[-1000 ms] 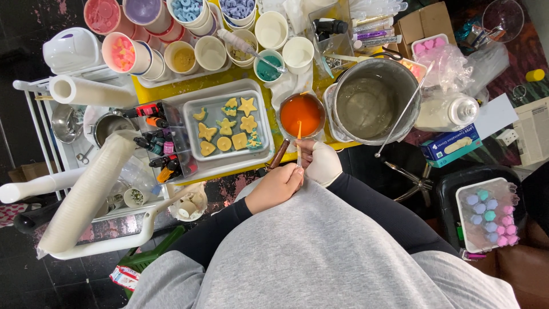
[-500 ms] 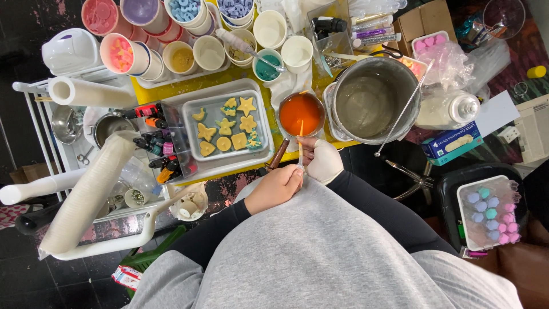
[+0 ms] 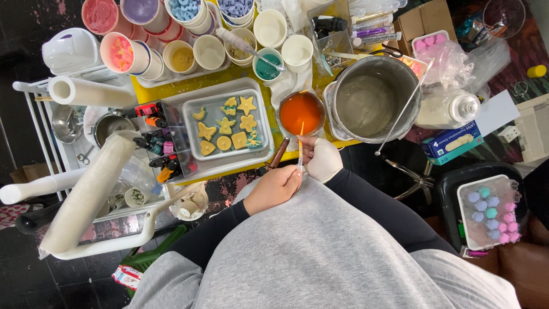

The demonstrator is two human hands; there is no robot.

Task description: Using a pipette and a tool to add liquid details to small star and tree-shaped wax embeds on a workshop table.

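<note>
Right hand (image 3: 323,159), gloved, is gripping a thin syringe (image 3: 300,150), long axis pointing far toward the orange cup (image 3: 301,113). Left hand (image 3: 273,189) is closing on a brown bottle (image 3: 278,154), just left.

Overhead view. The floor (image 3: 34,23) was dark, nearly black, with pink flecks of paint at upper left. A table (image 3: 171,91) with a yellow top stood at centre, its near edge chipped and stained. A white wire rack (image 3: 34,109) stood at the left, just beside the table. A black stool (image 3: 452,189) stood at the right. Light was even, without strong shadows.
</note>
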